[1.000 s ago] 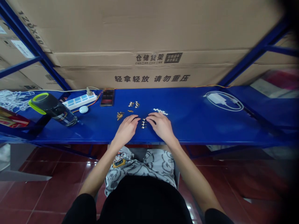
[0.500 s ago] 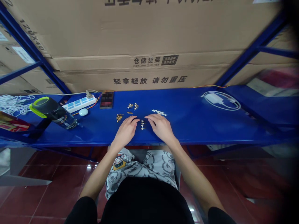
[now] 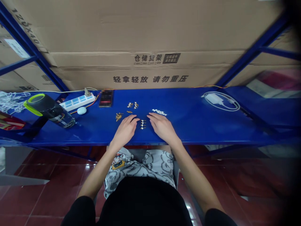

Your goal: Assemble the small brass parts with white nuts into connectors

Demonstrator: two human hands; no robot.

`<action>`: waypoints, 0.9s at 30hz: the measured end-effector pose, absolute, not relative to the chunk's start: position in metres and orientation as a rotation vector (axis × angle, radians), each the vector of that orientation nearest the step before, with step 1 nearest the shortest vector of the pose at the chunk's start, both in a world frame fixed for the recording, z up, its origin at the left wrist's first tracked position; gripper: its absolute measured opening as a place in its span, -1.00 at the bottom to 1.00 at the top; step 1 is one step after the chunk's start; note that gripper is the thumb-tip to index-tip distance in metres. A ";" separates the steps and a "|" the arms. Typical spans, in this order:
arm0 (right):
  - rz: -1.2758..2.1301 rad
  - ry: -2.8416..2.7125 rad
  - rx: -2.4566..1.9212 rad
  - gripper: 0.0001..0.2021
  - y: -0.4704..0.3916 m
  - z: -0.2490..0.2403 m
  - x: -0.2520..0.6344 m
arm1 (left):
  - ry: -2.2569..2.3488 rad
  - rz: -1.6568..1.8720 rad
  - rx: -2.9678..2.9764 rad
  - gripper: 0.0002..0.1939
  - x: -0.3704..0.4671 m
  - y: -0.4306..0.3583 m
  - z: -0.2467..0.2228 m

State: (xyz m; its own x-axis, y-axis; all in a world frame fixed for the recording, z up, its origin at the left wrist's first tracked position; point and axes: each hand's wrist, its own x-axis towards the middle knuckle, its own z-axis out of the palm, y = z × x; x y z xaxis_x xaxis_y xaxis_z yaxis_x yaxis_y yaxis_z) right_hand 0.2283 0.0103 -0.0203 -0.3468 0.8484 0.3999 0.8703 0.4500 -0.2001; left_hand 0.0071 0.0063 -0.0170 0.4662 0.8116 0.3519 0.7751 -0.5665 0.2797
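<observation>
Between my hands, a short column of brass-coloured screws with white pieces on them [image 3: 143, 124] lies on the blue shelf top. My left hand [image 3: 125, 128] rests just left of that column, its fingers stretched out and holding nothing I can see. To the column's right lies my right hand [image 3: 162, 125], fingers extended and apart from the column. Several small white pieces [image 3: 160, 112] form a cluster beyond the right fingertips. Loose brass-coloured screws [image 3: 119, 116] are piled beside my left hand, a few more [image 3: 129, 111] a little farther off. Behind these sit two groups of screws with white pieces [image 3: 133, 105].
At the left stand a tilted dark bottle [image 3: 53, 111] with a green loop, a power strip [image 3: 78, 102] and a white oval object [image 3: 81, 110]. A dark box [image 3: 106, 98] is near the back. A white charger with its cable [image 3: 217, 99] lies at the right. Cardboard [image 3: 150, 31] closes off the back.
The gap between my fingertips has widened slightly, with my right hand drawn a little rightward from the column. The camera view has shifted a bit. The small parts appear unmoved.
</observation>
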 end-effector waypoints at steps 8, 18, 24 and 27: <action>-0.071 -2.272 -1.434 -0.60 0.012 -0.022 0.231 | 1.395 0.727 2.629 -0.66 0.005 0.011 -0.023; -0.044 -2.269 -1.409 -0.60 0.013 -0.023 0.231 | 1.401 0.675 2.585 -0.62 0.007 0.007 -0.018; -0.028 -2.275 -1.423 -0.57 0.012 -0.020 0.231 | 1.421 0.667 2.599 -0.63 0.008 0.006 -0.017; -0.018 -2.273 -1.425 -0.56 0.012 -0.019 0.231 | 1.427 0.670 2.605 -0.64 0.008 0.005 -0.018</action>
State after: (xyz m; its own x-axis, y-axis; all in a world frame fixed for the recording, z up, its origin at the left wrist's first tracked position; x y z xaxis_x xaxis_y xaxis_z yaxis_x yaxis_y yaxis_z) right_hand 0.2305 0.0119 -0.0194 -0.3613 0.8506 0.3819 0.8566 0.4646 -0.2245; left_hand 0.0081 0.0055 -0.0176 0.4651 0.8213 0.3303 0.7788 -0.5570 0.2884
